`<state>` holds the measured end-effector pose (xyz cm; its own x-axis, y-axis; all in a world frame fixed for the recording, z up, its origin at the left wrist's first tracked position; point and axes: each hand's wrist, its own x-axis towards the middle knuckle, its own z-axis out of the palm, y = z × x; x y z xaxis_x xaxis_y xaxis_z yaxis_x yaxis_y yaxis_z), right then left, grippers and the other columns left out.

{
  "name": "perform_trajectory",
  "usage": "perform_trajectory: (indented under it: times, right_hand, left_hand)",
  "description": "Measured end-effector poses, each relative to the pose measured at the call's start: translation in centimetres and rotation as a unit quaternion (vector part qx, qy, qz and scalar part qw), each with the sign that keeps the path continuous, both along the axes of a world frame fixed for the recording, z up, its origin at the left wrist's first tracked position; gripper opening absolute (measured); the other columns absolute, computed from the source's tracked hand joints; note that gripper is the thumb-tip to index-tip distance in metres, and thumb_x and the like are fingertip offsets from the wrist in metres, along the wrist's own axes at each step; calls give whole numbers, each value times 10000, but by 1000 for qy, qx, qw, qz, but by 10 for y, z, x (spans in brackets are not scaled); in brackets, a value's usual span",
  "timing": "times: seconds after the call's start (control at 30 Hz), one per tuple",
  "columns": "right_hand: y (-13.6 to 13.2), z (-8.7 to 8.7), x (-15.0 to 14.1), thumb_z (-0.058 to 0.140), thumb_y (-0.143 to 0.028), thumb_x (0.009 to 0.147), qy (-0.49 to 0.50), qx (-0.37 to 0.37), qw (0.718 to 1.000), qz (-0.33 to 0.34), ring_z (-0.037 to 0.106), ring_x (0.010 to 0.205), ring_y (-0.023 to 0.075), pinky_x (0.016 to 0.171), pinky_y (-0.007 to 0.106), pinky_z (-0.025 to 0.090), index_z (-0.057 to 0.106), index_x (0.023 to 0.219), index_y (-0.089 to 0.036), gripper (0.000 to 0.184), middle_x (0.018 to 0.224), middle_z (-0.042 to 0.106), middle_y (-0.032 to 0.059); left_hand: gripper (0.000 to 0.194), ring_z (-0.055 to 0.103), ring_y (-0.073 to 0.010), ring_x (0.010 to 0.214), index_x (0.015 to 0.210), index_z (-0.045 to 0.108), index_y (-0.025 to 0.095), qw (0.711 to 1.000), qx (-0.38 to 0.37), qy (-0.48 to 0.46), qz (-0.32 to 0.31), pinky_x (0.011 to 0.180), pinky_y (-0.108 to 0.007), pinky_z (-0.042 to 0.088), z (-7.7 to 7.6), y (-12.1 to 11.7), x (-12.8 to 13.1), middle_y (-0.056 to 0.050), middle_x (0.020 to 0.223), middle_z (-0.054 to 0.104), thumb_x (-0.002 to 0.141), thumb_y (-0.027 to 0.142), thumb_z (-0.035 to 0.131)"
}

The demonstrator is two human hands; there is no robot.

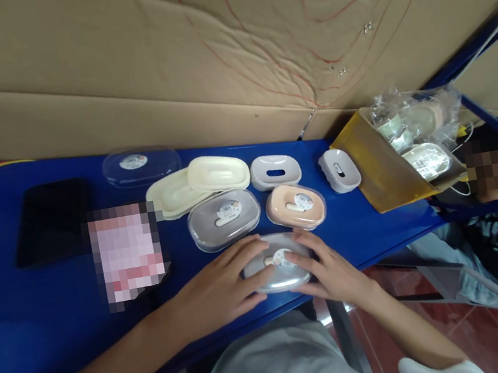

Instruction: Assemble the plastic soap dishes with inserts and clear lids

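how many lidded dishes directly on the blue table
3: a silvery one between left hand and right hand, a grey one beyond it, a peach one right of that.

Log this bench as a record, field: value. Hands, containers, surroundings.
left_hand: fingers on left end of clear-lidded grey oval dish
right_hand: fingers on its right side
beyond_dish: larger clear-lidded grey oval dish, clear-lidded peach oval dish
cream: shallow cream oval tray overlapping another
white: slotted white oval dish; second slotted white dish, beside box
loose: clear labelled lid
right: open yellow-brown box, plastic-wrapped containers inside
left: flat black rectangle
surface: blue tabletop
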<state>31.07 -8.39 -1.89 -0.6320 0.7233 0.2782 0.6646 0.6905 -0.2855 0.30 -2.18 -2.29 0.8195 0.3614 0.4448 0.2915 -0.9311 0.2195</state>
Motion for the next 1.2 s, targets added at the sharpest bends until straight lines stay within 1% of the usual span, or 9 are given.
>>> perform_trajectory:
  times: [0.13,0.37,0.53,0.7,0.83,0.93,1.0,1.1,1.2]
  right_hand:
    - [-18,-1,28,695,-420,1051,-4,-4,999,-42,495,1558,412,1159,630,594,358,1698,-327,735,1584,504,177]
    - [-36,-7,85,699,-413,1040,12,31,961,-275,541,1504,423,1177,688,555,413,1661,-364,685,1578,475,172]
    - [-11,-11,76,690,-522,1053,4,39,937,-348,527,1506,418,1214,658,504,451,1640,-287,676,1603,477,195]
    - [26,-9,72,543,-534,1125,-60,42,946,-316,351,1648,413,1274,692,383,327,1731,-322,677,1747,412,165]
    - [46,14,69,467,-508,1155,-110,46,950,-287,226,1703,401,1305,730,287,203,1777,-354,693,1833,279,107]
    - [48,33,39,515,-485,1143,-94,81,963,-241,213,1710,377,1332,688,270,200,1781,-334,728,1848,234,91]
    - [44,36,10,556,-493,1129,-95,93,978,-159,250,1702,358,1340,651,288,286,1760,-307,710,1826,300,93]
    - [36,27,-24,569,-460,1136,-117,102,987,-41,385,1647,314,1352,604,291,471,1668,-265,575,1739,477,82]
    - [29,15,-32,558,-336,1147,-117,116,986,-39,486,1580,285,1338,577,316,550,1606,-260,465,1676,567,63]
  left_hand:
    - [349,610,-317,1394,1343,665,220,997,69,-4,20,1128,-477,592,11,1,-5,-152,1482,646,1011,288,749]
    - [294,667,-441,1310,1319,690,154,963,95,-2,253,1029,-611,583,24,21,-15,-235,1459,651,1049,270,670]
    - [274,709,-379,1240,1317,727,191,978,112,40,174,979,-537,576,19,17,-11,-161,1405,726,1084,219,584]
    - [344,617,-292,1434,1410,711,245,993,70,35,89,1247,-478,418,6,6,-1,-81,1544,680,1117,217,534]
    - [457,456,-260,1602,1609,551,271,996,54,34,66,1396,-489,127,-2,6,7,-53,1713,524,1161,346,499]
    - [516,379,-277,1653,1689,438,273,995,54,45,66,1394,-529,122,2,20,7,-82,1781,409,1178,344,435]
    - [548,374,-279,1657,1719,382,241,993,46,46,101,1379,-525,206,7,39,2,-115,1781,402,1173,286,400]
    - [578,360,-351,1660,1701,424,220,972,17,50,229,1349,-606,265,12,76,-14,-169,1766,413,1129,284,473]
    - [638,360,-495,1629,1635,530,229,936,-33,102,336,1272,-755,305,12,108,-33,-203,1774,382,1024,359,660]
